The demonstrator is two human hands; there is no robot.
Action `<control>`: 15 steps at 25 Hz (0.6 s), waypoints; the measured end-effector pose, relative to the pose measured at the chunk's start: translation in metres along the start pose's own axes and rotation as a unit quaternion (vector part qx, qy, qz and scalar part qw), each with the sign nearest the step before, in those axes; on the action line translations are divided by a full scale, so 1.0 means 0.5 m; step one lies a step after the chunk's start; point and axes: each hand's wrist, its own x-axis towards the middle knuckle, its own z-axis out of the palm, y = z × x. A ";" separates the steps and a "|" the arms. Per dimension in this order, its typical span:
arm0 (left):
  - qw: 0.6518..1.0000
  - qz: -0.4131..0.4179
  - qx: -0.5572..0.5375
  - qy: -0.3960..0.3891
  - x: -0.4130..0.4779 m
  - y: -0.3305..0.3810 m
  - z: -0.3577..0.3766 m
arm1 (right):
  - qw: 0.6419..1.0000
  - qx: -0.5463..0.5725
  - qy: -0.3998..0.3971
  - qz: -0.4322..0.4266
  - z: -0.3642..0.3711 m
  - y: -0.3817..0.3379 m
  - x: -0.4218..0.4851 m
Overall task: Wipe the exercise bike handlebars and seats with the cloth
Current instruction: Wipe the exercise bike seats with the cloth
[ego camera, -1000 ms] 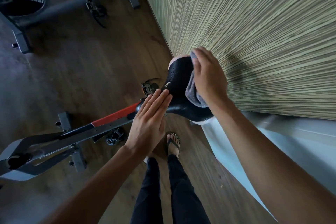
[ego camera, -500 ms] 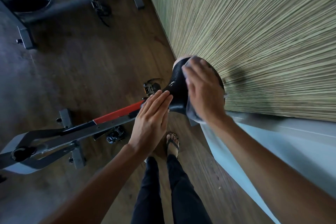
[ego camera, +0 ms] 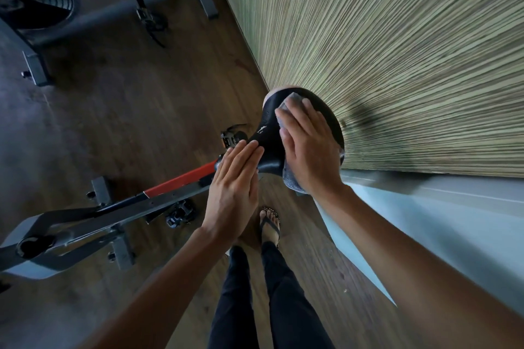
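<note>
Dark wood-plank floor point(ego camera: 127, 110) meeting, at right, a wall point(ego camera: 397, 51) clad in fine green-beige stripes above a pale ledge point(ego camera: 425, 221). The black saddle point(ego camera: 269, 133) of the near exercise bike point(ego camera: 113, 215) sits close to the wall's lower edge, its narrow nose pointing toward the bike's grey frame and red stripe point(ego camera: 181, 178). The right hand point(ego camera: 309, 147) lies flat over the broad rear half of the saddle, fingers extended and slightly spread, pressing the grey cloth point(ego camera: 293, 181) against the seat surface; one corner of the cloth shows beyond the fingertips, and a fold hangs below the heel of the palm. The left hand point(ego camera: 235, 187) is flat, fingers straight and together, with the fingertips resting on the saddle nose and holding nothing. A pedal point(ego camera: 231, 136) shows just beyond the nose. Below the hands: dark trousers point(ego camera: 283, 292) and a foot in a sandal point(ego camera: 269, 224). A second exercise bike point(ego camera: 99, 20), with its flywheel point(ego camera: 34, 0), stands well apart at the floor's upper left.
</note>
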 end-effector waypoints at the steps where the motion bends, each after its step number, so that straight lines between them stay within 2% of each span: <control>1: 1.000 0.000 0.010 0.001 0.004 0.007 0.002 | 1.000 0.009 -0.005 -0.012 0.004 0.001 0.022; 6: 0.999 0.021 0.031 -0.017 0.026 0.054 0.032 | 0.996 0.063 -0.067 -0.007 0.003 0.046 0.146; 11: 0.995 0.048 0.070 -0.053 0.018 0.049 0.041 | 0.954 0.239 -0.159 0.083 -0.044 0.111 0.191; 15: 0.993 0.060 0.078 -0.063 0.018 0.048 0.040 | 0.939 0.295 -0.093 0.152 -0.061 0.131 0.127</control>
